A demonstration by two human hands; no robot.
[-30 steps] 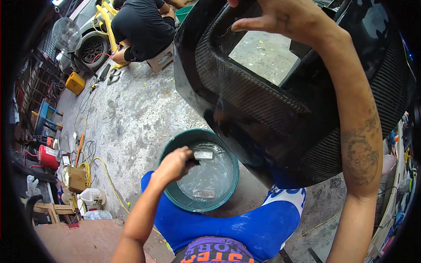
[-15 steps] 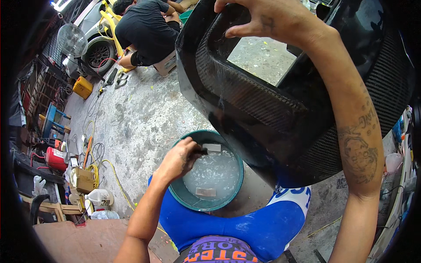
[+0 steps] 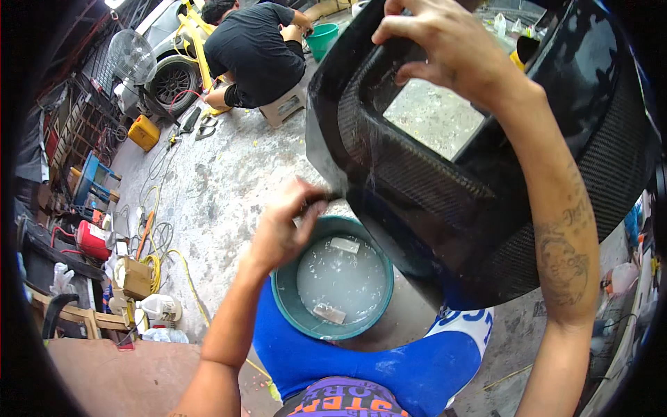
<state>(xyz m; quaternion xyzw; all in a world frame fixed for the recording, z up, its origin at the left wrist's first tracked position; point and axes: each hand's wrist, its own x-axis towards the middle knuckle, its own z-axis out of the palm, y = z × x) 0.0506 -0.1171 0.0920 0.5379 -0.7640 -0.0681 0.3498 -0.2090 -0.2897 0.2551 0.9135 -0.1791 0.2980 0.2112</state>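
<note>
A glossy black carbon-fibre panel [image 3: 424, 215] with a large opening is tilted up over my right knee. At its top, my right hand [image 3: 445, 52] is curled over the frame beside the opening, thumb on one side and fingers on the other. My left hand [image 3: 288, 222], smeared by motion, pinches a small dark piece [image 3: 324, 194] like sandpaper close to the panel's lower left edge. Whether it touches the panel I cannot tell. Below stands a round green basin [image 3: 278, 295] of cloudy water, with two pale rectangular blocks [image 3: 329, 313] in it.
Ahead, a person in black [image 3: 253, 55] sits on a low stool [image 3: 283, 106] near a car wheel [image 3: 174, 85] and a green bucket [image 3: 322, 42]. Along the left are a fan [image 3: 132, 57], a yellow jerrycan [image 3: 144, 132], cables [image 3: 154, 267], a red tank [image 3: 93, 240] and a white jug [image 3: 160, 307].
My left hand has risen from over the basin toward the panel's edge, carrying the dark piece. The whole scene has shifted slightly, and my right hand stays on the panel.
</note>
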